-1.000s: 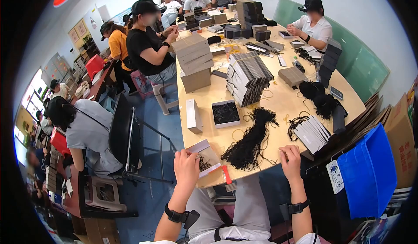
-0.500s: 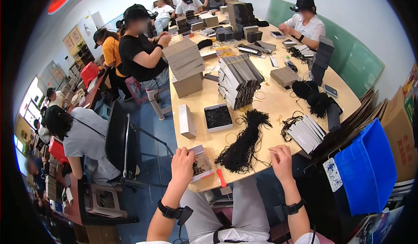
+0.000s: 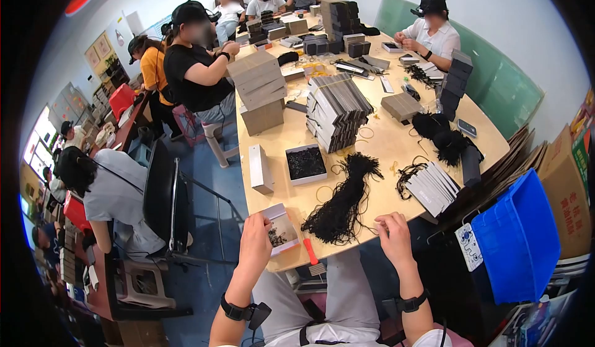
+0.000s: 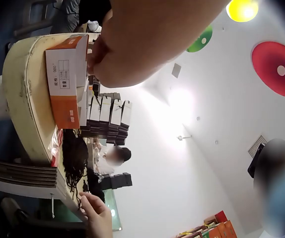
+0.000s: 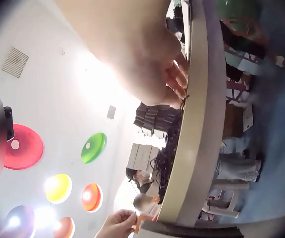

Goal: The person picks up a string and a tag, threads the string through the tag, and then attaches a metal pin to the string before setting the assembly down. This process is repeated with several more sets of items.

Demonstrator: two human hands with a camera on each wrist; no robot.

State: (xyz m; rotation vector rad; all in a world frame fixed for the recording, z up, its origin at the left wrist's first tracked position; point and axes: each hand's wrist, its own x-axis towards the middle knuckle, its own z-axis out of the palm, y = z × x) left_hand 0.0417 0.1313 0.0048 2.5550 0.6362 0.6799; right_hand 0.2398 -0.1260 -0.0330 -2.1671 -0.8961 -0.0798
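At the table's near edge, my left hand (image 3: 255, 240) reaches over the left wall of a small open white and orange box (image 3: 291, 243) holding small dark bits (image 3: 275, 237). Its fingertips are hidden from above; from the right wrist its thumb and forefinger come together, and I cannot tell whether they hold a bit. My right hand (image 3: 395, 238) pinches the end of a thin black cord (image 4: 79, 198) at the right of a large bundle of black cords (image 3: 341, 204). A red-handled tool (image 3: 310, 251) lies between the box and the bundle.
Behind the bundle stand a tray of black pieces (image 3: 306, 164), a white box (image 3: 260, 168) and a banded stack of grey cards (image 3: 338, 111). White tags with cords (image 3: 431, 188) lie to the right. A blue bin (image 3: 517, 235) stands beside the table. Other people sit around it.
The head view has swung slightly, so the table appears farther left. My left hand stays at the small box, and my right hand has come slightly closer to the cord bundle.
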